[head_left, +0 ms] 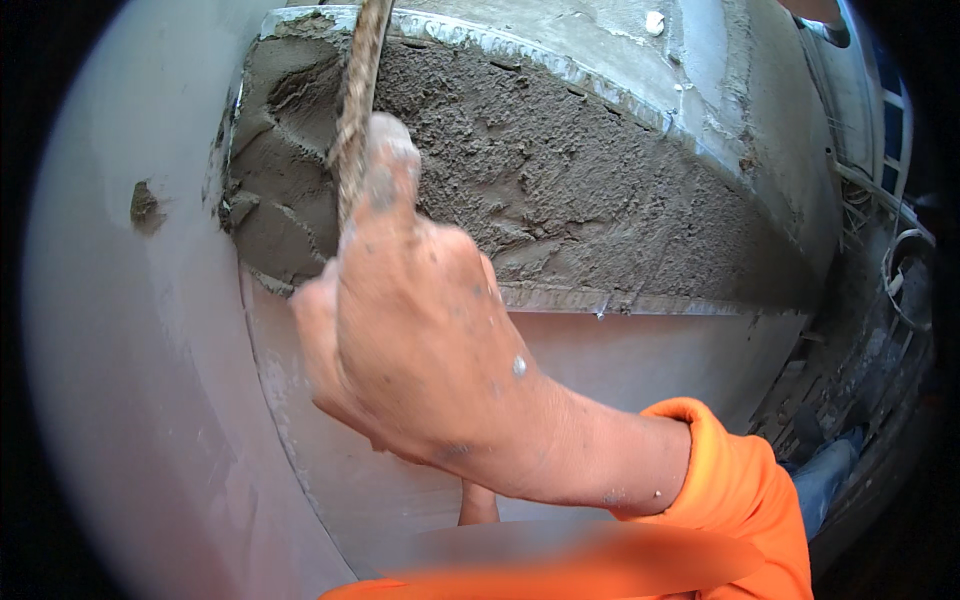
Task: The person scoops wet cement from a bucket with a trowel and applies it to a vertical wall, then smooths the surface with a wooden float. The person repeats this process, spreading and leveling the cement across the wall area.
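My right hand [415, 330] comes in from the lower right in an orange sleeve, its skin spotted with grey mortar. Its fingers are closed round a narrow, mortar-crusted tool [360, 90], with the thumb laid along it. The tool appears edge-on and runs past the top of the picture, so its exact kind does not show. Behind it is a band of wet grey mortar [580, 170], smoother at the left end and rough to the right. Below my right wrist a small piece of skin shows, perhaps my left hand [478, 505]; its fingers are hidden.
A smooth pale wall [120, 350] rises on the left, with one mortar blob [147, 207] stuck to it. Pale edging strips [560, 65] border the mortar. At the far right are a bucket [910, 275], a cluttered floor and a blue-clad leg [830, 475].
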Action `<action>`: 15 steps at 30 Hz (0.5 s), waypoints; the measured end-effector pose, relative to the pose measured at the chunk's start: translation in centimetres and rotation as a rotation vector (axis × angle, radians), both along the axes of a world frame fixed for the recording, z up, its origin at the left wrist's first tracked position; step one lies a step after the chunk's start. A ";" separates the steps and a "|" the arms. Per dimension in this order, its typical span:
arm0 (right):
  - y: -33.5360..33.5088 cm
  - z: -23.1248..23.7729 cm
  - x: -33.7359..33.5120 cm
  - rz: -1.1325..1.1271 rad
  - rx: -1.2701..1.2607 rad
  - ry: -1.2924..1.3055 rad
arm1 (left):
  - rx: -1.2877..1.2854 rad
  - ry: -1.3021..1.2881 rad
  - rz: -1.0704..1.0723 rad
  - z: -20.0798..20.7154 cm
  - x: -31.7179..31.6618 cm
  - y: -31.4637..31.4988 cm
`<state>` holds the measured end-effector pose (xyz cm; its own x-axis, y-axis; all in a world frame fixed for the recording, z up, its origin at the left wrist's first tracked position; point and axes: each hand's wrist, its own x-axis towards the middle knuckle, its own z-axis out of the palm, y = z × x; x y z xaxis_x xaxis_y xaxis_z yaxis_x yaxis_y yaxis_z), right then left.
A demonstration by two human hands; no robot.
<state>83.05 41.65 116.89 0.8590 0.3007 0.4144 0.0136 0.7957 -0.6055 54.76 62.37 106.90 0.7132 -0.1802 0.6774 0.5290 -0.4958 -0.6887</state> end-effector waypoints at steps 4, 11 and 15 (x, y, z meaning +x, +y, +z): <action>-0.1 1.2 1.5 -0.057 -0.060 -0.046 | -0.002 0.006 -0.007 0.0 -0.4 0.0; -0.7 0.8 -0.7 0.005 -0.120 -0.071 | -0.001 0.004 -0.013 0.4 -0.9 -0.2; -0.7 0.6 -2.3 0.049 -0.078 -0.067 | -0.006 0.013 -0.019 0.5 -0.7 0.0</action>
<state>80.73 40.94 117.47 0.8135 0.3748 0.4446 0.0187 0.7473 -0.6643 54.03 62.36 107.38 0.7184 -0.1898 0.6692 0.5103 -0.5101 -0.6924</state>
